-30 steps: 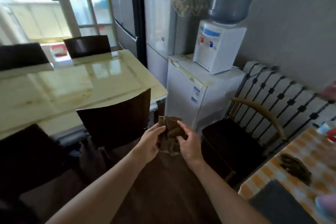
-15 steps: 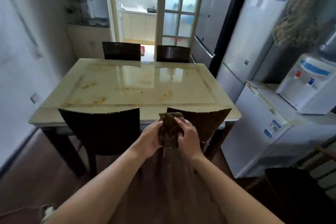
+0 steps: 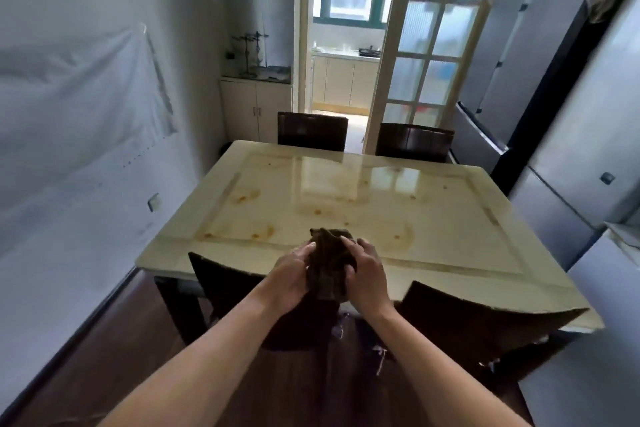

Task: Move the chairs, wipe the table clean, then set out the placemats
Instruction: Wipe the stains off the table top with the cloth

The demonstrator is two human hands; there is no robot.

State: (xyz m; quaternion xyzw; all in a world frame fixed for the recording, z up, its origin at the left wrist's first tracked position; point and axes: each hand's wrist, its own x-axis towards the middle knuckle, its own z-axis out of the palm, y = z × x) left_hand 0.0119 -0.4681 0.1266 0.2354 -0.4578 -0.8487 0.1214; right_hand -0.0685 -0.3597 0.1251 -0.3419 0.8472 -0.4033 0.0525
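Brown cloth (image 3: 328, 262) soft, light, bunches easily; your left hand (image 3: 292, 276) and right hand (image 3: 367, 274) both clamped round it, above bench (image 3: 450, 218) near edge. Flatten before wiping.

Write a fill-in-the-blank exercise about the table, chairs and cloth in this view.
1. Both hands hold a dark ____ between them.
2. The table top shows orange-brown ____.
3. The number of chairs tucked in at the table's far side is ____.
4. The left hand and right hand are over the table's ____ edge.

Missing words: cloth; stains; two; near
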